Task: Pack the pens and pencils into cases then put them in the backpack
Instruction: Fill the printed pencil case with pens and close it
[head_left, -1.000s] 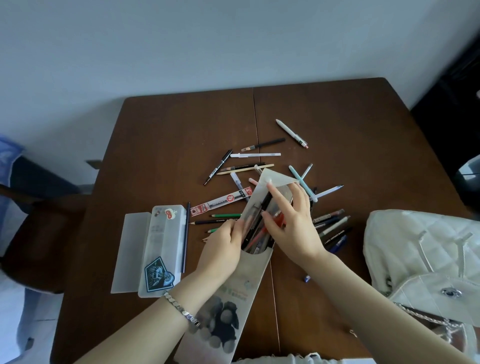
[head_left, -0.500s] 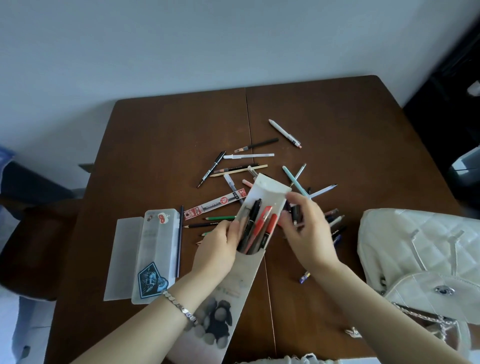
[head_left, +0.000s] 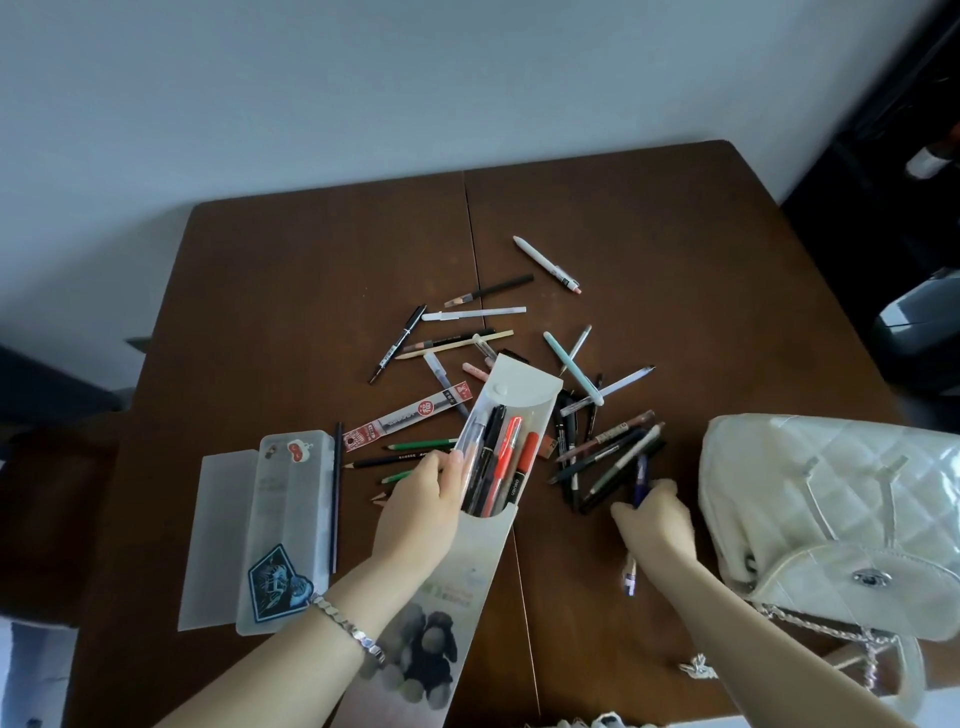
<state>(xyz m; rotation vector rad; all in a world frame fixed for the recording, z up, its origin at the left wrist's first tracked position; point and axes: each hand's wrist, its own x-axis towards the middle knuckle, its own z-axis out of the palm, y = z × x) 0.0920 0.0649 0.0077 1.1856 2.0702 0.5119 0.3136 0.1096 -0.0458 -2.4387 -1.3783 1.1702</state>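
Observation:
A long pale pencil case (head_left: 467, 561) with a bear picture lies open on the brown table (head_left: 311, 270), its flap up and several black and red pens inside. My left hand (head_left: 421, 514) grips the case's left edge near its mouth. My right hand (head_left: 652, 514) is to the right of the case, its fingers curled round a dark blue pen (head_left: 640, 480) at the near end of a heap of dark pens (head_left: 602, 457). More pens and pencils (head_left: 467, 332) lie scattered further back. The white quilted backpack (head_left: 831, 509) sits at the right.
A frosted plastic pencil box (head_left: 291, 525) with stickers lies open at the left, a dark pencil along its right side. A red-and-white refill pack (head_left: 410, 415) lies beside the case. Another pen (head_left: 629, 574) lies under my right wrist. A dark chair stands at the left.
My right hand has left the case's mouth and moved right and nearer, onto the heap of dark pens, where it now holds a blue pen. The left hand stays on the case.

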